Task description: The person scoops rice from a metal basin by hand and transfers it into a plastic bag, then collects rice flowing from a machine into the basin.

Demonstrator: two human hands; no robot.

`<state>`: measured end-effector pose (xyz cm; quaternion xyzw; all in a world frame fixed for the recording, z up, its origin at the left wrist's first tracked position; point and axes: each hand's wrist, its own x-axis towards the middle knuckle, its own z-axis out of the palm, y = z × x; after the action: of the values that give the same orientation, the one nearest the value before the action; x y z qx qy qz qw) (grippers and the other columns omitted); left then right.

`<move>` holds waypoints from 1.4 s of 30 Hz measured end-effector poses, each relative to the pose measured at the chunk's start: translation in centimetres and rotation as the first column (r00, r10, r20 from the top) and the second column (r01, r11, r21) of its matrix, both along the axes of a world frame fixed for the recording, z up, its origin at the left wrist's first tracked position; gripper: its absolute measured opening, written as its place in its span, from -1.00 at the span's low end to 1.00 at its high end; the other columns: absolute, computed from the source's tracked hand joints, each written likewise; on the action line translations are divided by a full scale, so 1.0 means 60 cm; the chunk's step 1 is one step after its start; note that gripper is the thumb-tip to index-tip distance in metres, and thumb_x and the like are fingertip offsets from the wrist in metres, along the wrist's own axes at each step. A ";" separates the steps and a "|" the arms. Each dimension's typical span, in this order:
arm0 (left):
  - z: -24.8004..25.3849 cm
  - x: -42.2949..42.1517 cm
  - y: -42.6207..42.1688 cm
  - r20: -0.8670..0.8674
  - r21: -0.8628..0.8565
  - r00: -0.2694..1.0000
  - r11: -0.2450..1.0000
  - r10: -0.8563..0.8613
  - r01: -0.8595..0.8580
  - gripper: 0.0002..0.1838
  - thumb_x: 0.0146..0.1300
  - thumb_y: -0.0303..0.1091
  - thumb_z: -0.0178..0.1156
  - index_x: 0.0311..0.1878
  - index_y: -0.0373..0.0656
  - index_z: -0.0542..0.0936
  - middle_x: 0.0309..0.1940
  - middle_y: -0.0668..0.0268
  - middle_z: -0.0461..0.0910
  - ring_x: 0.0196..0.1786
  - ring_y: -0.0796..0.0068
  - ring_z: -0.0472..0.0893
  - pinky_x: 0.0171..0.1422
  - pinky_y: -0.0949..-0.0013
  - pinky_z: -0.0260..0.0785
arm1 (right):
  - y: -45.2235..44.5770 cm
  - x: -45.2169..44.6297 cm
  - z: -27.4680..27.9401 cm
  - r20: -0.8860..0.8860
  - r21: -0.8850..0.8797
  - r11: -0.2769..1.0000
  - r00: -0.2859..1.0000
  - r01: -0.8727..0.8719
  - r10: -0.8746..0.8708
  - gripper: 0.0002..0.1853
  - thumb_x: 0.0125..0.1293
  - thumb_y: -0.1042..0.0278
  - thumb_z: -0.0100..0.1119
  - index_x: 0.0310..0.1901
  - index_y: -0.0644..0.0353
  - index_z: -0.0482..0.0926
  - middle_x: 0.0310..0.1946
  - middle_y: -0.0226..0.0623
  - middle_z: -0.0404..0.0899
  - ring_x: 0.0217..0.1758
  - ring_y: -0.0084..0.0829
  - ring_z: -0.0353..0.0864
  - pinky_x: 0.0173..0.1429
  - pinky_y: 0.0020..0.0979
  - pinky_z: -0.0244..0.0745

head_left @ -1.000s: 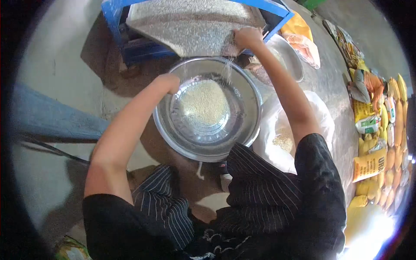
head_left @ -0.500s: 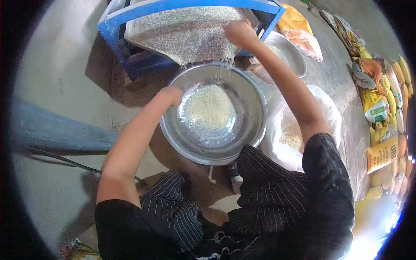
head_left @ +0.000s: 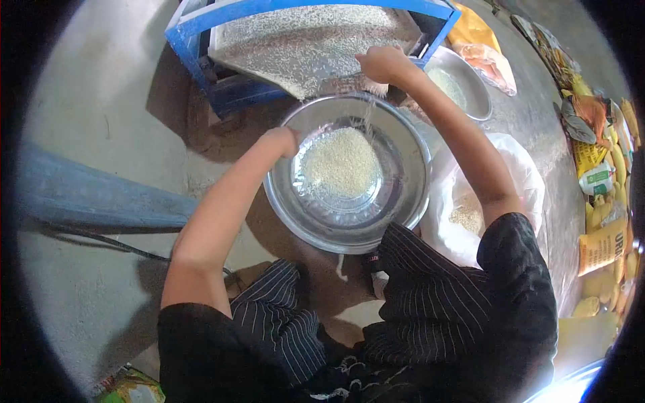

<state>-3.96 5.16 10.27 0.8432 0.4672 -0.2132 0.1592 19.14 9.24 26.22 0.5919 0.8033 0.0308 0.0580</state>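
A large metal basin [head_left: 312, 225] stands on the floor with a mound of pale grain [head_left: 342, 163] in it. My left hand [head_left: 282, 142] is closed at the basin's left rim, its fingers partly hidden inside. Over the right front of a blue-framed tray [head_left: 316, 40] spread with grain is my right hand [head_left: 386, 66], its fingers bent over the grain; whether they hold any cannot be made out. Grain falls from the tray's lip into the basin.
A white sack [head_left: 524, 174] with grain stands right of the basin. Behind it are a smaller metal bowl [head_left: 478, 101] and an orange bag [head_left: 477, 30]. A blue beam [head_left: 107, 195] and a cable lie left. Far right, a person [head_left: 588, 117] is beside piled sacks.
My right hand moved up over the tray, then back down toward its front edge. My left hand stays at the basin's rim. The whole view has shifted, with things now further right.
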 end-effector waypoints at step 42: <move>0.018 -0.013 -0.015 0.038 -0.048 0.993 0.993 0.109 -0.108 -0.66 0.21 -0.21 -0.10 -0.13 -0.16 0.58 -0.07 0.04 0.53 0.00 0.11 0.52 0.08 0.20 0.35 | 0.020 -0.177 -0.047 -0.877 -0.199 0.811 0.469 -0.550 0.102 -0.13 0.25 -0.42 -0.48 0.08 0.32 0.46 0.08 0.06 0.43 0.17 -0.12 0.41 0.32 -0.26 0.22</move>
<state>-4.73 4.23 11.35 0.8169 0.5040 -0.1976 0.1992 8.51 10.45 23.40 0.3301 0.8141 -0.4335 -0.2012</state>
